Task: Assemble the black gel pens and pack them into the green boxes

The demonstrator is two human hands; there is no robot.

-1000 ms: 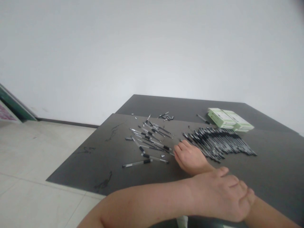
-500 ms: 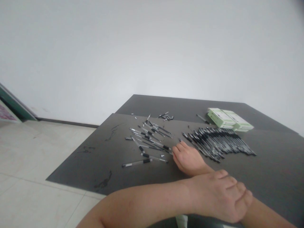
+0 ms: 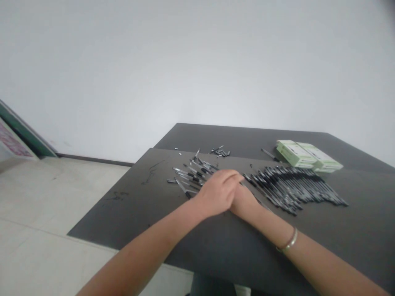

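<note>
Over the middle of the dark table, my left hand [image 3: 217, 194] is pressed against my right hand [image 3: 245, 202] and covers its fingertips. Both hands look closed, with fingers curled together. Whatever lies between them is hidden. Left of my hands lies a loose heap of clear pens with black grips [image 3: 194, 177], partly covered by my left hand and forearm. Just right of my right hand, a row of pens [image 3: 284, 187] lies side by side at a slant. A bracelet [image 3: 289, 241] circles my right wrist.
Two stacks of green and white boxes [image 3: 304, 154] stand behind the row, a single pen [image 3: 269, 155] beside them. Small dark pen parts [image 3: 221, 152] are scattered near the back. The table [image 3: 101, 218] ends at the left above a pale floor; a white wall rises behind.
My left hand has come off my right forearm and moved up and left onto my right hand's fingers, baring the bracelet. The view has shifted slightly.
</note>
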